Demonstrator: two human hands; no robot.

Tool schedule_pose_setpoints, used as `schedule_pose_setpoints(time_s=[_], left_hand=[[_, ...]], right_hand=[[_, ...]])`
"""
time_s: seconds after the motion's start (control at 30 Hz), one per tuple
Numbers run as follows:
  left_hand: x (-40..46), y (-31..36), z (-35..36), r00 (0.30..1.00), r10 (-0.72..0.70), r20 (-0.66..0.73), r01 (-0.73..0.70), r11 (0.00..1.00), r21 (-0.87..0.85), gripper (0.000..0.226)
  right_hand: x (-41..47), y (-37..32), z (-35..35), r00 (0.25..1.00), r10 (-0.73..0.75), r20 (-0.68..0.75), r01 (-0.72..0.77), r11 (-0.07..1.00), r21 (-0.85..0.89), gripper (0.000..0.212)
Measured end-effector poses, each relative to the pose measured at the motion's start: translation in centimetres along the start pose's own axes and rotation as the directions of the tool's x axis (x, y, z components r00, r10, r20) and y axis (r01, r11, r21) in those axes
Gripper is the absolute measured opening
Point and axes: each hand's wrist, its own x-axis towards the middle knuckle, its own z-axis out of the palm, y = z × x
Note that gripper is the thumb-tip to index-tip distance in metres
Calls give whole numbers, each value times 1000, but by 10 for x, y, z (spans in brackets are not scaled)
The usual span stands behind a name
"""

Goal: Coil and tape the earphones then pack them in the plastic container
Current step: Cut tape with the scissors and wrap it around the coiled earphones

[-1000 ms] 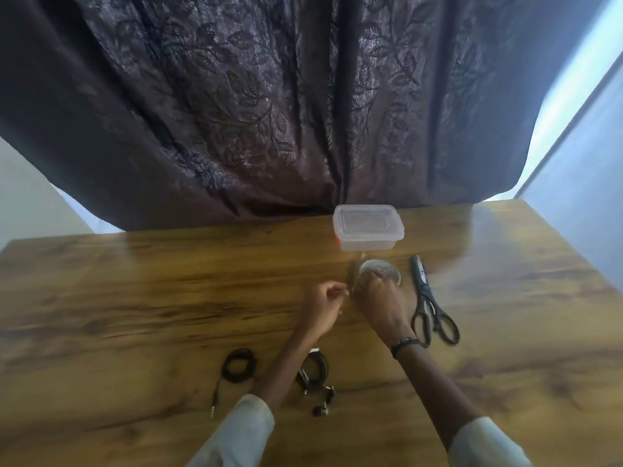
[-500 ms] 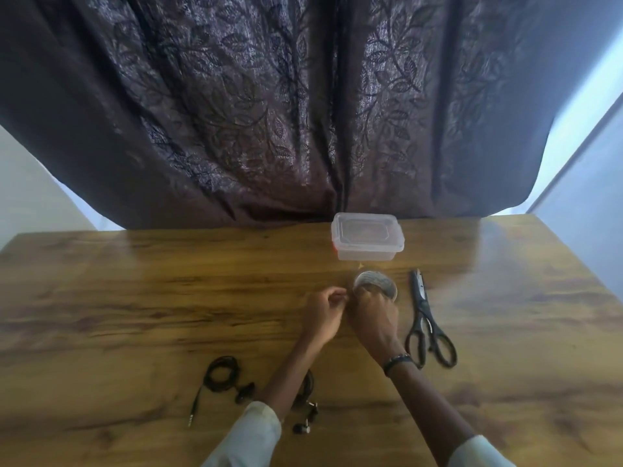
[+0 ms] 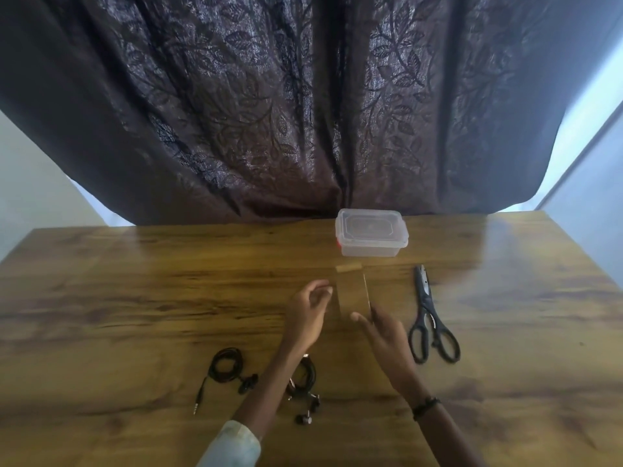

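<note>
Earphones, two black sets, lie on the wooden table [image 3: 135,298] near its front edge. One coiled set [image 3: 225,365] sits left of the left forearm, its loop wound tight, a plug on a short lead trailing toward the near edge and a bud just right of the loop. The other set [image 3: 305,382] is partly hidden under the left forearm; its loop shows on the right side of the arm, with buds lying loose just in front.

Further back, close to the dark leaf-patterned curtain [image 3: 303,112], stands the clear plastic container [image 3: 371,235] with its lid on. Black scissors [image 3: 431,318] lie to the right of the hands, blades closed and pointing away, handles toward the person.

Between container and hands a strip of clear tape [image 3: 352,293] stretches over the table, its brownish far end [image 3: 349,267] lying near the container. The left hand [image 3: 308,315] is raised beside the strip's left edge with fingers loosely curled, thumb and forefinger near each other; whether they actually pinch the tape I cannot tell. The right hand [image 3: 384,335] is at the strip's near end, fingers mostly extended and blurred, and its hold on the tape cannot be made out either. A dark band circles the right wrist, and pale sleeves cover both forearms at the bottom of the view
</note>
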Motion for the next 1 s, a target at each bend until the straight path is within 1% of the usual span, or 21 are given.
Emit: schedule_pose_setpoints(time_s=[0.1,0.17,0.3,0.37,0.43,0.5,0.67,0.77,0.83,0.87,0.9,0.93,1.0], left_hand=[[-7,2,-5,998,62,-31,-61,998,16,18],[-10,3,-8,995,97,-31,-96,995,42,20],[-13,6,-11,991,132,-35,-130,990,51,28],[-12,7,-11,988,152,-28,-150,986,68,32],[-12,7,-12,983,186,-10,-184,977,104,36],[-11,7,-12,979,202,17,-202,971,131,40],[-4,11,-15,973,185,137,-210,957,201,50],[2,19,-20,958,173,230,-226,946,233,54],[6,24,-23,947,160,278,-239,930,281,58],[9,25,-24,942,157,297,-250,918,307,60],[11,26,-25,936,162,311,-266,905,331,61],[13,28,-25,932,166,321,-280,892,354,61],[15,30,-25,927,181,329,-308,868,390,59]], right_hand=[[-14,5,7,997,30,70,-41,987,154,10],[-19,9,10,994,37,99,-55,980,189,17],[-19,11,12,991,33,127,-50,990,132,17],[-19,13,12,994,36,102,-44,997,70,15],[-19,13,12,996,21,83,-23,1000,18,27],[-18,12,10,995,-1,95,4,1000,-26,37],[-16,9,6,988,-20,151,30,998,-63,30],[-15,5,2,980,4,201,9,998,-64,37],[-15,0,-6,975,25,221,0,994,-110,44],[-15,-2,-13,983,27,180,0,989,-149,44],[-14,-3,-21,994,22,103,-3,983,-185,40],[-13,-3,-31,1000,10,-8,-12,970,-243,35],[-9,-3,-51,968,-50,-246,-64,899,-433,24]])
